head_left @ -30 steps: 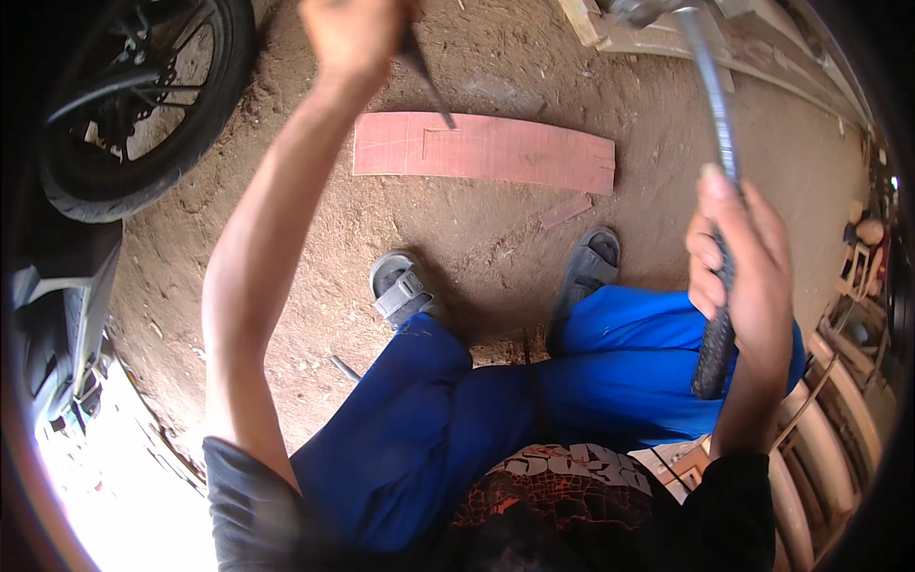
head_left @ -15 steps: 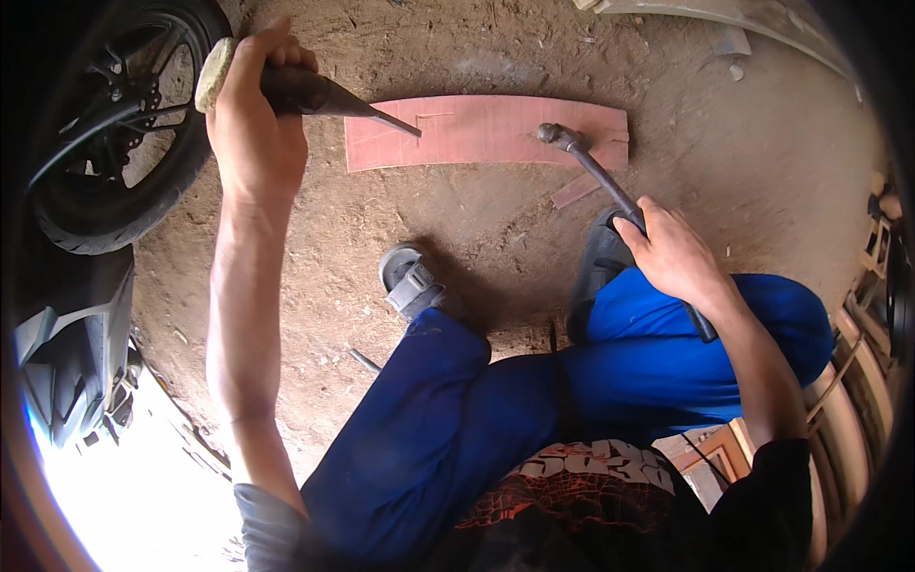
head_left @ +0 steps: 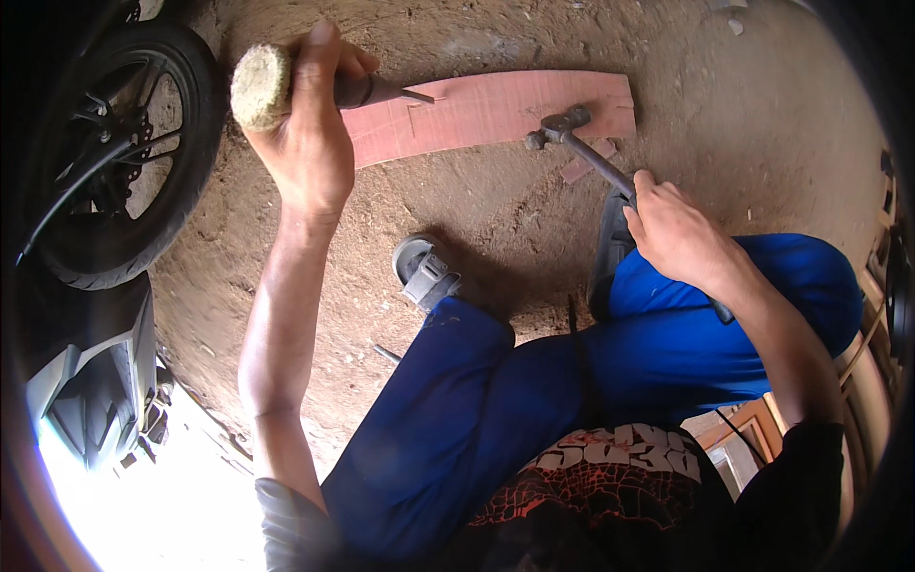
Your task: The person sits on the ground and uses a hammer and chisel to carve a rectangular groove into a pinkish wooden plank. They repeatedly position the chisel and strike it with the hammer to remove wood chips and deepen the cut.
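Note:
My left hand (head_left: 313, 153) is closed around a chisel (head_left: 367, 92) with a dark handle and a pale, frayed butt end. Its narrow blade points right, over the left part of a curved reddish wooden board (head_left: 510, 110); whether the tip touches the wood I cannot tell. Pencil-like lines mark the board near the tip. In my right hand (head_left: 679, 229) is a hammer (head_left: 596, 157) with a dark handle, gripped partway along. The hammer's head hangs over the board's right-hand lower edge. A small reddish offcut (head_left: 578, 172) lies beside that edge, partly behind the hammer.
The board lies on bare dirt ground (head_left: 381, 219) with scattered chips. A motorcycle wheel (head_left: 124, 153) stands at the left, with grey bodywork (head_left: 95, 391) below it. My sandalled foot (head_left: 426, 270) is near the board. Wooden pieces (head_left: 758, 429) are at the lower right.
My left hand has moved right, and the chisel has tilted so its butt end faces me more. The hammer head has turned and sits slightly lower against the board. The whole view has shifted.

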The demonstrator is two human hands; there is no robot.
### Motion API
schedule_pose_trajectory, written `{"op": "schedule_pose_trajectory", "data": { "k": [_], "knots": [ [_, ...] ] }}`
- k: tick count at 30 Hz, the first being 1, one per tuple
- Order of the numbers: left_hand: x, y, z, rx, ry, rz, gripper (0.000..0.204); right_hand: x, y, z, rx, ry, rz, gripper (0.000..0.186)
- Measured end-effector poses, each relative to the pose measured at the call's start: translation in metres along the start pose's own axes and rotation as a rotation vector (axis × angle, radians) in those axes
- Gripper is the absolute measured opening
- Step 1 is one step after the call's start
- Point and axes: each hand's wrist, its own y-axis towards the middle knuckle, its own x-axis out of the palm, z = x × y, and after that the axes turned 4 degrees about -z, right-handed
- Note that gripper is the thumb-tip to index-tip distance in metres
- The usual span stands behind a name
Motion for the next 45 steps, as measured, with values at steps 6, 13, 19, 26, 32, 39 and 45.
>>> {"op": "schedule_pose_trajectory", "data": {
  "k": [6,13,19,26,32,39,45],
  "knots": [
    [-0.008,0.001,-0.004,-0.015,0.158,-0.004,0.014,-0.008,0.001,-0.008,0.068,-0.025,-0.062,0.024],
    [-0.028,0.02,-0.01,-0.19,-0.209,-0.131,0.035,0.0,0.0,0.001,0.02,-0.028,-0.031,0.037],
    [-0.038,0.033,-0.011,-0.511,0.651,-0.801,0.053,-0.019,-0.017,-0.019,0.063,0.043,-0.235,0.041],
    [-0.049,-0.02,-0.085,-0.457,0.973,-0.936,0.083,0.011,-0.005,-0.002,-0.01,0.033,-0.405,0.044],
    [-0.049,-0.051,-0.086,-0.461,1.099,-0.889,0.095,0.001,0.014,0.016,0.088,-0.01,-0.11,0.032],
    [-0.039,-0.089,-0.076,-0.613,1.1,-0.953,0.097,-0.017,0.018,0.006,0.137,0.126,-0.035,0.033],
    [-0.01,-0.116,-0.067,-0.596,1.124,-0.811,0.104,-0.014,0.019,-0.009,0.079,0.22,-0.005,0.031]
  ]
}}
